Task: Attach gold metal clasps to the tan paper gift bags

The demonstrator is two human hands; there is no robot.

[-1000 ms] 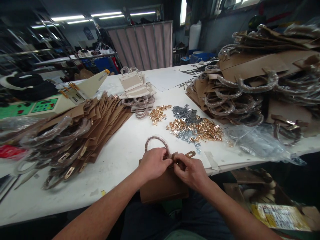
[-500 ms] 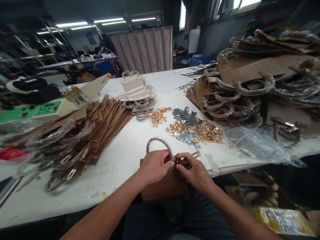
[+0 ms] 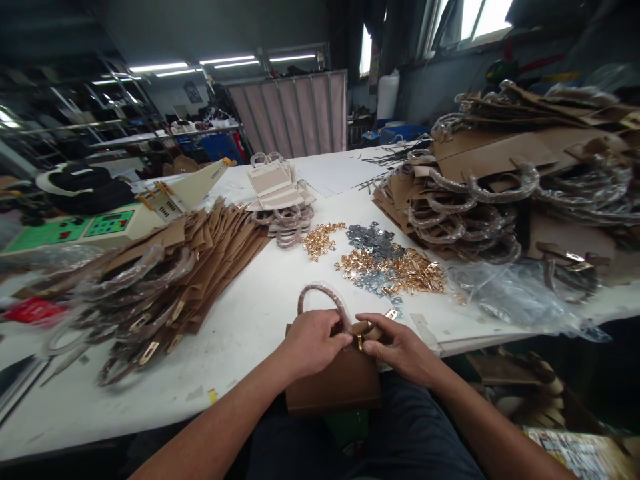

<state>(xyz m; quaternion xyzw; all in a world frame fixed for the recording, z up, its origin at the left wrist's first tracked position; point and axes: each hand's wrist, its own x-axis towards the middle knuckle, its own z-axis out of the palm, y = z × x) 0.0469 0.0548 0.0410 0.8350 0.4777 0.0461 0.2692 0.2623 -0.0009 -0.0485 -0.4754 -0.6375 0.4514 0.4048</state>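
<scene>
A brown bag piece (image 3: pixel 333 387) lies at the table's front edge, over my lap, with its plastic-wrapped curved handle (image 3: pixel 320 288) standing up. My left hand (image 3: pixel 313 341) is closed on its upper edge at the foot of the handle, thumb and fingers pinched. Just to the right, my right hand (image 3: pixel 403 348) grips a brown strap (image 3: pixel 370 328) between thumb and fingers. A small gold clasp (image 3: pixel 359 341) shows beside the right thumb. Beyond the right fingers pokes the strap's end with a gold slotted plate (image 3: pixel 391 314). Both palms' undersides are hidden.
Piles of gold fittings (image 3: pixel 417 270) and grey metal plates (image 3: pixel 373 240) lie ahead. Stacked brown bag pieces (image 3: pixel 220 260) stand left, a taller stack (image 3: pixel 495 150) right. Beige pieces (image 3: pixel 275 187) sit farther back. Clear plastic bags (image 3: pixel 515 290) lie at right; a green-panelled machine (image 3: pixel 110 223) is at left.
The gold clasp has come into view between my hands, and my right thumb and fingers have shifted around the strap. My left hand keeps its hold. The whole view has tilted slightly.
</scene>
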